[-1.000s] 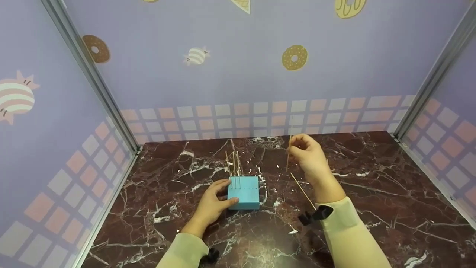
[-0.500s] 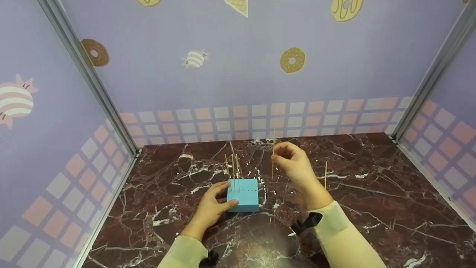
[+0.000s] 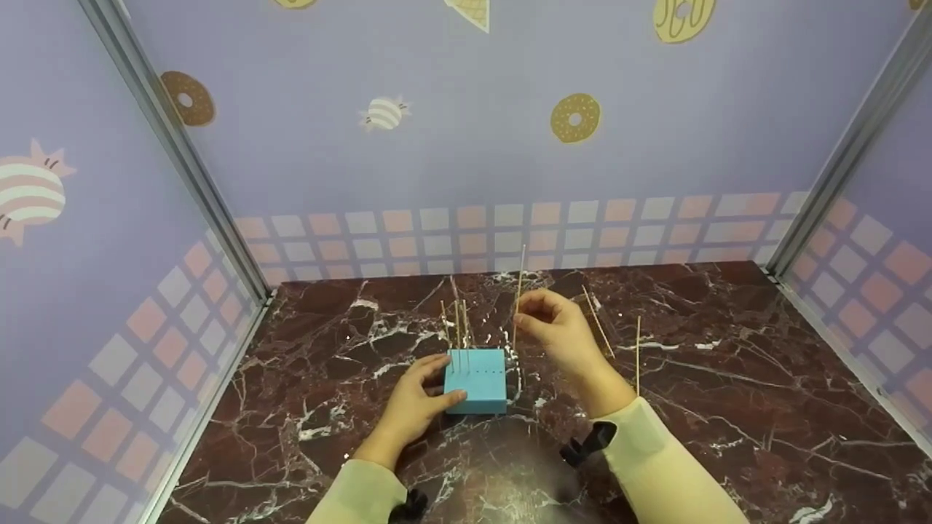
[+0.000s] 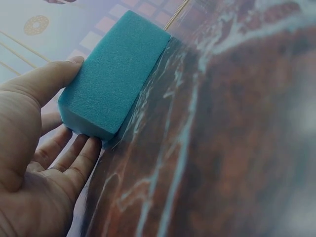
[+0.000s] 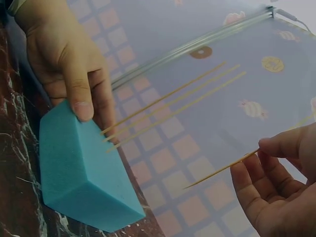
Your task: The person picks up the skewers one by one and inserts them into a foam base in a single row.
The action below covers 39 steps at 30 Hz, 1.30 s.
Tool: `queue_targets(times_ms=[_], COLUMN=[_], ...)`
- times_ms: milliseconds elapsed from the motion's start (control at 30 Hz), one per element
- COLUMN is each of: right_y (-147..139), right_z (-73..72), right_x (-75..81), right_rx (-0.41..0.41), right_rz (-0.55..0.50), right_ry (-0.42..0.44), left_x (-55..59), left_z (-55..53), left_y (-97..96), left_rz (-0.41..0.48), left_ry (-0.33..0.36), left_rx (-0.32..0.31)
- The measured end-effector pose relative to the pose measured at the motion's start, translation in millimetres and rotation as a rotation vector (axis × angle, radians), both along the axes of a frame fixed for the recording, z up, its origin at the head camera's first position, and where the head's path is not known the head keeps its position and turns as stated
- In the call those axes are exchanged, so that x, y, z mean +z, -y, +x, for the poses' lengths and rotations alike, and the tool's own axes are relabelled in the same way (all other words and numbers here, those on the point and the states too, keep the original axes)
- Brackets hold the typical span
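Observation:
A light-blue foam block [image 3: 486, 397] sits on the table, with three thin bamboo skewers [image 3: 458, 327] standing in the left part of its top. To their right, a row of small dark holes shows. My left hand [image 3: 413, 400] holds the block at its left side, thumb on the near top edge. Between thumb and fingertips, my right hand [image 3: 561, 335] pinches another bamboo skewer [image 3: 521, 280], nearly upright, behind and right of the block. In the right wrist view this skewer's pointed lower end [image 5: 197, 183] is free, apart from the block [image 5: 64, 163].
Two loose skewers lie to the right: one behind the right wrist [image 3: 597, 320], another farther right [image 3: 638, 353], partly hidden by the sleeve. The dark red marbled table [image 3: 764, 407] is enclosed by patterned walls [image 3: 473, 160] at the back and sides.
My right hand has moved left and a little downward with its skewer, closer to the block. The loose skewers on the right have come into fuller view. The left hand keeps its hold.

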State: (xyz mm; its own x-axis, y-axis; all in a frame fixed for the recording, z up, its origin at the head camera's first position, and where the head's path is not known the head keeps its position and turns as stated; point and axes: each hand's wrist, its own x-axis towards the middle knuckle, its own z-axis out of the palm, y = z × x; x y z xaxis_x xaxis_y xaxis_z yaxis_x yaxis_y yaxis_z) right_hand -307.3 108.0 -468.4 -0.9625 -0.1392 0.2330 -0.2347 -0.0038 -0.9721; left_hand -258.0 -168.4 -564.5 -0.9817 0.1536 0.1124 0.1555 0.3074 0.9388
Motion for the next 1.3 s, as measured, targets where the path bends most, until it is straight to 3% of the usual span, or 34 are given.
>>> queue_targets(times_ms=[600, 1300], right_y=[20.6, 41.6], right_z=[4.4, 5.4], right_x=[-20.3, -40.3], right_rx=[0.098, 0.099], right_rz=[0.037, 0.026], right_ry=[-0.07, -0.139], left_x=[1.0, 1.5], left_z=[0.3, -1.1], left_y=[-0.8, 1.0], left_rz=[-0.013, -0.008], left_ry=[0.007, 0.008], left_rx=[0.003, -0.01])
